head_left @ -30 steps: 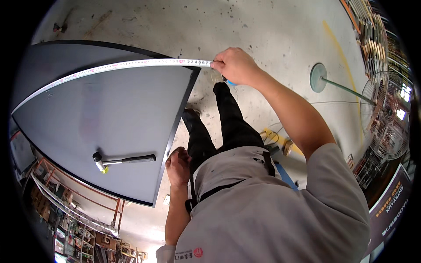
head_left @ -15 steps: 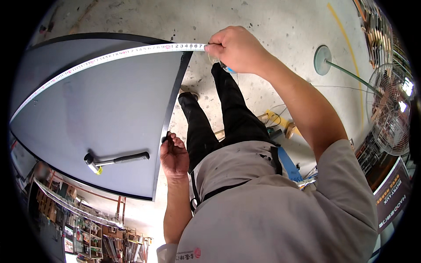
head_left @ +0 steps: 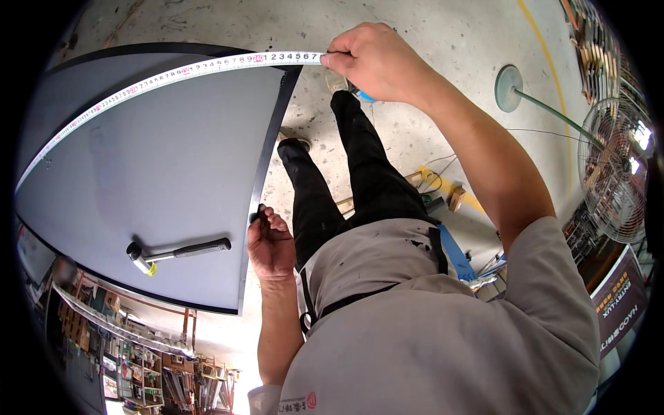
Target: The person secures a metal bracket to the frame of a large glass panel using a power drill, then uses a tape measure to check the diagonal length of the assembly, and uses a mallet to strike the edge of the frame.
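Note:
A white tape measure stretches in a curve along the far side of a large grey panel with a black edge. My right hand pinches the blade just past the panel's far right corner; the tape's other end runs out at the left rim. By the panel's right edge, my left hand is turned palm up with curled fingers. A small dark piece shows at its fingertips, too small to name. A hammer with a black grip and a yellow face lies on the panel.
To the right stand a wire-cage fan and a round green base with a pole. Shelves with stock fill the lower left. A cable and a wood block lie on the floor behind my legs.
The tape and my right hand sit slightly higher in the view. Panel and hammer have shifted a little left and up, as the view moved. Both hands keep their grips.

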Tool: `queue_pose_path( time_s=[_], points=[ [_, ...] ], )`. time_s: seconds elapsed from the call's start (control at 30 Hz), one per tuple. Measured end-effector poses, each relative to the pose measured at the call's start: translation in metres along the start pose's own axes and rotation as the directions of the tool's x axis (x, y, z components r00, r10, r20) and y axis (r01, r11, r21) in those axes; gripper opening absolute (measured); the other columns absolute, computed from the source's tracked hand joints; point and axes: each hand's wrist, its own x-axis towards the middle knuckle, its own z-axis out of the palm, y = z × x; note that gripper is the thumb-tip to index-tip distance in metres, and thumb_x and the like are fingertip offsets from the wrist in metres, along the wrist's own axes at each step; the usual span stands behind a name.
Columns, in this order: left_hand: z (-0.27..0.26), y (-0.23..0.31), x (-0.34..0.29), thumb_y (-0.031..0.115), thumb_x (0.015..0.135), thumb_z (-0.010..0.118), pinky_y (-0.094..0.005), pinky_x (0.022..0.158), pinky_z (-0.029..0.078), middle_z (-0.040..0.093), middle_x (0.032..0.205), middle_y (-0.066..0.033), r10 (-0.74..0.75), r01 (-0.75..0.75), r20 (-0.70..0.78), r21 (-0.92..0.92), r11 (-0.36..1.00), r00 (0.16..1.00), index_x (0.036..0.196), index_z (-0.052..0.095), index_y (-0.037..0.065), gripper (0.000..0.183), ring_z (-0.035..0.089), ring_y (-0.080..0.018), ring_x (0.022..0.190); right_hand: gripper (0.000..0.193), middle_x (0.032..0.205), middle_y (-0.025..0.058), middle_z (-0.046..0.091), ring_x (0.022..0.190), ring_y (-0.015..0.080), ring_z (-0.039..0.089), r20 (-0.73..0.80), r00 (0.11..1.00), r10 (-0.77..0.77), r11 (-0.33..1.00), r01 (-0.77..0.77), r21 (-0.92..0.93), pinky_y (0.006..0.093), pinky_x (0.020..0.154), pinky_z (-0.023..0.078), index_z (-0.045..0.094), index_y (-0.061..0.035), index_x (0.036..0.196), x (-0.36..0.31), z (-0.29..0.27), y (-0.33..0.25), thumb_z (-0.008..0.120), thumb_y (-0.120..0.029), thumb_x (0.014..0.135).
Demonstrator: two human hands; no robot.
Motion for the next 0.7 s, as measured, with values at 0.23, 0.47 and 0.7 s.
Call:
queue_pose_path(
  time_s=[0.23, 0.47, 0.7],
  points=[
    [0.001, 0.000, -0.001, 0.004, 0.092, 0.057, -0.0297, 0.078, 0.053, 0.060, 0.102, -0.0163, 0.003, -0.003, 0.002, -0.010, 1.000, 1.000, 0.116, 0.054, -0.008, 0.027, 0.058, -0.0209, 0.085, 0.028, 0.072, 0.0108, 0.066, 0.069, 0.0240, 0.063, -0.053, 0.999, -0.014, 0.999, 0.016, 0.033, 0.0382, 0.070, 0.050, 0.074, -0.0041, 0.099, 0.002, 0.007, 0.007, 0.059, -0.027, 0.095],
    [0.002, 0.000, -0.001, 0.004, 0.094, 0.053, -0.0298, 0.079, 0.054, 0.060, 0.101, -0.0163, 0.003, -0.004, -0.019, -0.028, 1.000, 1.000, 0.116, 0.051, -0.009, 0.025, 0.057, -0.0209, 0.083, 0.026, 0.066, 0.0112, 0.062, 0.058, 0.0217, 0.057, -0.100, 0.993, -0.068, 0.996, 0.074, 0.058, 0.0350, 0.060, 0.047, 0.073, -0.0024, 0.097, 0.003, 0.009, 0.010, 0.063, -0.026, 0.093],
    [0.001, 0.000, -0.001, 0.003, 0.094, 0.053, -0.0292, 0.078, 0.054, 0.059, 0.101, -0.0162, 0.008, -0.008, -0.021, -0.034, 0.999, 1.000, 0.115, 0.051, -0.009, 0.025, 0.057, -0.0202, 0.082, 0.026, 0.065, 0.0113, 0.062, 0.056, 0.0212, 0.055, -0.028, 1.000, 0.005, 0.997, -0.003, 0.079, 0.0350, 0.059, 0.046, 0.073, -0.0020, 0.097, 0.000, 0.002, -0.001, 0.062, -0.025, 0.093]
  ],
)
